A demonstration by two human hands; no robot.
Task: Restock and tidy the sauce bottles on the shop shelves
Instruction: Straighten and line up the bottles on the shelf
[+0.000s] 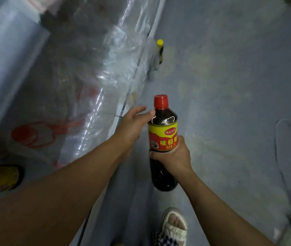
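Two bare hands meet on one sauce bottle [162,139] above a grey shop floor [230,86], seen from the head camera. The right hand [172,158] wraps its fingers round the bottle's lower body, just under the yellow-and-red label, and carries the weight. The left hand [132,124] comes in from the left with fingers loosely spread, its thumb touching the bottle's shoulder below the red cap [161,102]; it grips nothing. The bottle's long axis runs upright, cap pointing away from the person, so the right hand looks the one to do any placing. The shelf [116,119] edge lies to the left, closer to the left hand. Crumpled clear plastic wrapping [81,71] covers the shelving; what it holds cannot be made out. A second bottle with a yellow cap [159,52] stands on the floor well beyond. Another yellow-labelled bottle [1,178] sits at the far left edge. A sandalled foot [174,222] shows below.
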